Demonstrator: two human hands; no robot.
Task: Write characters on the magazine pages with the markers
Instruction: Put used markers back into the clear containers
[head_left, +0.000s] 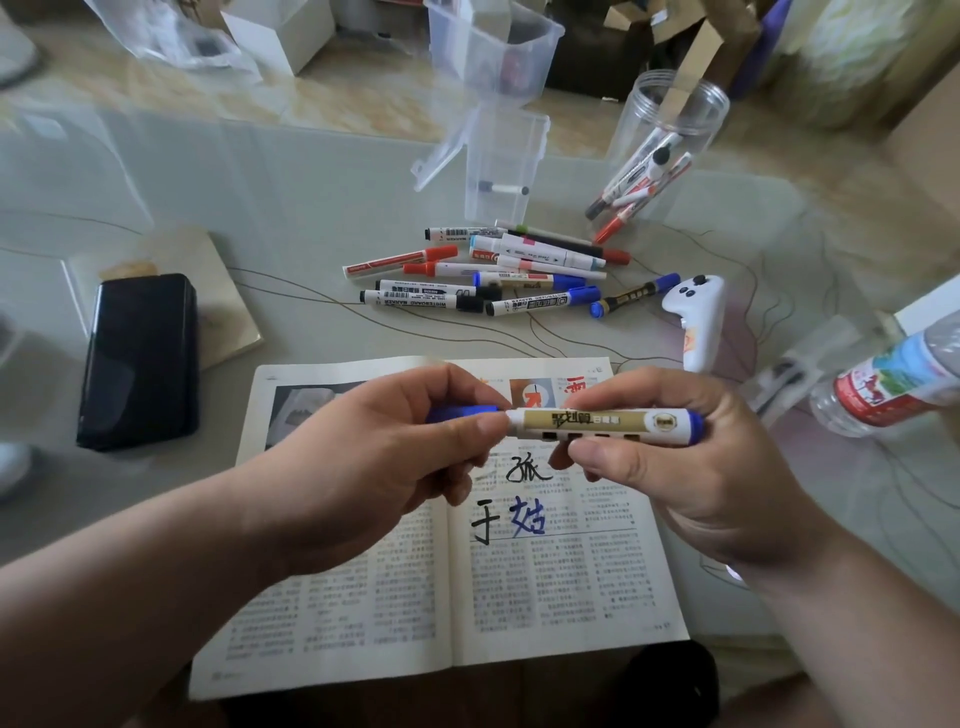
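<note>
**Two hands, one marker (597, 422), level over the magazine (363, 613)**

We hold the marker just above the open magazine, its long axis running left to right. Our right hand (675, 467) wraps the barrel; our left hand (395, 457) pinches the blue cap (462, 414) at the left end. Cap and barrel lie in line, so the next move, we judge, runs along that axis.

Matt paper magazine (545, 597), glossy plastic marker (597, 426), clear plastic jar (670, 135).
</note>
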